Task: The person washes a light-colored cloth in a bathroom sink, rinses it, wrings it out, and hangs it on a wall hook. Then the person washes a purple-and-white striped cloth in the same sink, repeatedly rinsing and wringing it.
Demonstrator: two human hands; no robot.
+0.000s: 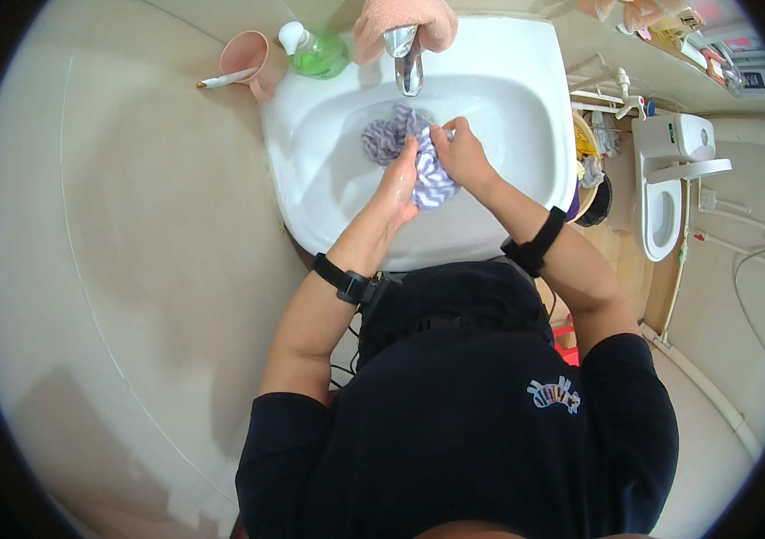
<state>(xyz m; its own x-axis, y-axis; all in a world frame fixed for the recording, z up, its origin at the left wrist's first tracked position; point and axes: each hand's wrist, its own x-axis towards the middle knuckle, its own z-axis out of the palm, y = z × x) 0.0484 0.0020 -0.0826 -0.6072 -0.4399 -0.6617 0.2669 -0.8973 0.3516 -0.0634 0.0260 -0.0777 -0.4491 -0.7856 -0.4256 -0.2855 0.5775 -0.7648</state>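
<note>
Both my hands hold a crumpled purple-and-white striped cloth [435, 176] over the basin of a white washbasin [524, 236]. My left hand [401, 180] supports it from the left, thumb pointing up along the fabric. From the right, my right hand [464, 156] pinches the cloth with curled fingers. A bunched part of the fabric hangs toward the far left, over the drain area. The chrome faucet [409, 71] stands just beyond the cloth, and I cannot tell whether water runs from it. My left palm looks wet.
A pink towel [372, 30] drapes over the faucet. On the basin's back left are a green soap pump bottle [321, 57] and a pink cup [244, 57] with a white tube [227, 79] across it. To the right stand a laundry tub [590, 195] and a toilet [662, 215].
</note>
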